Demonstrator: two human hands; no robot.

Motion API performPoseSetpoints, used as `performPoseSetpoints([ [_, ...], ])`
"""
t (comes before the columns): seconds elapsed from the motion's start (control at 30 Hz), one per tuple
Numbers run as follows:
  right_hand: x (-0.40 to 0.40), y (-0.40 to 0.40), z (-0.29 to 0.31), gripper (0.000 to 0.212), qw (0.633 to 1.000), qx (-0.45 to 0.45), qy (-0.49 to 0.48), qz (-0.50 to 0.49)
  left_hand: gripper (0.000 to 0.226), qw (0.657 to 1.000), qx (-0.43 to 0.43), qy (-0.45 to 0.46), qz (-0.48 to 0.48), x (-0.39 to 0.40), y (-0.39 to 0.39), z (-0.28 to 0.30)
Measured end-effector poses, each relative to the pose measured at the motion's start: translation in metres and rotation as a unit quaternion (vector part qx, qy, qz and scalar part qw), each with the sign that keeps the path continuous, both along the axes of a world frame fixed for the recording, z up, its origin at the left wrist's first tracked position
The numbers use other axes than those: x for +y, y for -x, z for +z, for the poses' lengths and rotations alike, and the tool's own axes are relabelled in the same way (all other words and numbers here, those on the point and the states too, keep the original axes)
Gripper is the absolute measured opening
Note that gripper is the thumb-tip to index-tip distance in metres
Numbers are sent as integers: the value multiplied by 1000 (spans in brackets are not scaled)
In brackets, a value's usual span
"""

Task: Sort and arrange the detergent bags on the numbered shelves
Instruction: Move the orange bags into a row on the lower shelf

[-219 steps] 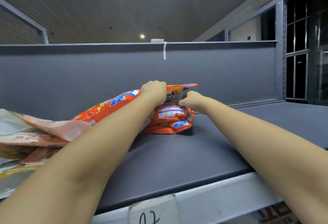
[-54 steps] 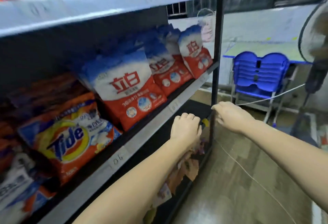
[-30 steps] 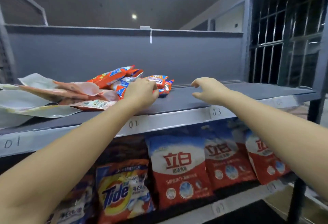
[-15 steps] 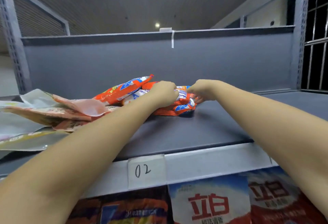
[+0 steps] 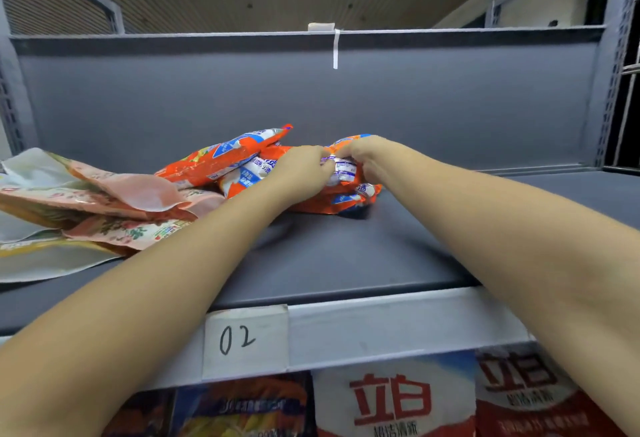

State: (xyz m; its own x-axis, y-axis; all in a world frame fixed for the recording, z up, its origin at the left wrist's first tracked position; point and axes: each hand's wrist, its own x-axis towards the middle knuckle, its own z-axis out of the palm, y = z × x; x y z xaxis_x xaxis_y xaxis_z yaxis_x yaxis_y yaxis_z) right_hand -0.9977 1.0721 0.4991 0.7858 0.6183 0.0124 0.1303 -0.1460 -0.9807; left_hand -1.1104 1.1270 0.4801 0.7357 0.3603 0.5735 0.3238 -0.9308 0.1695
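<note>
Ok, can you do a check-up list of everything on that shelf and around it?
Surface: grey top shelf, label 02 on its front edge.
Job's things: orange detergent bags piled mid-shelf; red and white bags on the shelf below.
Clutter: pink flowery bags lying flat at the left.
Hands: left hand and right hand both grip the top orange bag.
Cables: nothing seen.
Surroundings: grey back panel with a white strip; ceiling above.
</note>
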Motion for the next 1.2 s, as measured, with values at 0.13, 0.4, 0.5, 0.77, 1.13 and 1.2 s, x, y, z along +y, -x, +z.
performPoseSetpoints([
  [0.13, -21, 3, -7, 35, 994, -10, -108, -5, 30, 997, -28, 72, -18, -3, 5, 3],
  [0.4, -151, 13, -5, 23, 962, -118, -232, 84, 64, 949, 57, 294, -98, -32, 18, 11],
  [0.5, -200, 25, -18, 22, 942, -129, -286, 118, 38, 890, 25, 414, -188, -61, 21, 15],
  [0.77, -293, 61, -55, 26, 870, -154, -426, 195, 39, 774, -28, 563, -289, -155, 56, -7],
  [1.13, -377, 112, -158, 44, 908, -171, -372, 89, 24, 685, -359, 535, -341, -244, 115, -114],
  [1.2, -377, 113, -191, 37, 927, -142, -343, 47, 21, 706, -383, 514, -300, -257, 125, -143],
])
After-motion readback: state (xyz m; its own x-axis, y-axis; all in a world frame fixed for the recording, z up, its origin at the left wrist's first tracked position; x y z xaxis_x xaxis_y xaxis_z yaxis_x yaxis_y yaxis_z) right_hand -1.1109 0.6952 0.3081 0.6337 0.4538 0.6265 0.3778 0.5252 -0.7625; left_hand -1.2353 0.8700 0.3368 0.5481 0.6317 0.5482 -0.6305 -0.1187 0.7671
